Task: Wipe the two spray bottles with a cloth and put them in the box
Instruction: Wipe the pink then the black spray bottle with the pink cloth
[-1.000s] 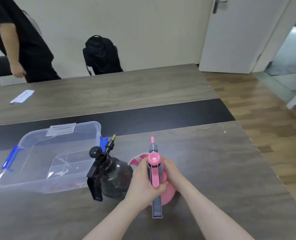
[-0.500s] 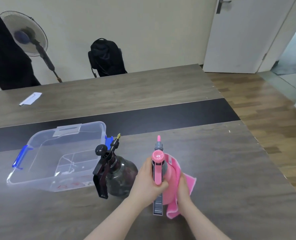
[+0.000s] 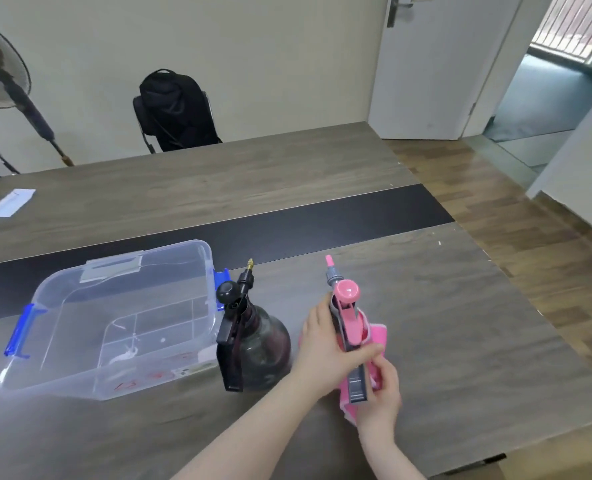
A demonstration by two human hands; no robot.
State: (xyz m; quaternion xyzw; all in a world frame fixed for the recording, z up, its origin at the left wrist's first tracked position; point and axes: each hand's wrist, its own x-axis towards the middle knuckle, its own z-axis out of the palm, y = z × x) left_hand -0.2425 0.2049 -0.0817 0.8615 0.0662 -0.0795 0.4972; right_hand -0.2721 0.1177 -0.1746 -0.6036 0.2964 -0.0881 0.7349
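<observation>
A pink spray bottle [image 3: 347, 308] with a grey trigger stands on the table at centre right. My left hand [image 3: 325, 344] grips its neck and pump head. My right hand [image 3: 381, 389] holds a pink cloth [image 3: 377, 336] against the near right side of the bottle, and the cloth hides most of the bottle's body. A dark smoky spray bottle [image 3: 258, 341] with a black pump handle stands upright just left of my left hand, untouched. A clear plastic box [image 3: 80, 299] with blue latches sits open further left, nothing in it.
The table's right edge [image 3: 530, 306] runs close to the pink bottle. A white folded paper [image 3: 9, 202] lies far left. Behind the table stand a chair with a black backpack [image 3: 175, 109] and a fan [image 3: 0, 77]. An open door [image 3: 433, 64] is at right.
My right hand with the cloth slid from the bottle's right side down toward its near side by the trigger. The view shifted; the person in black at far left is out of view.
</observation>
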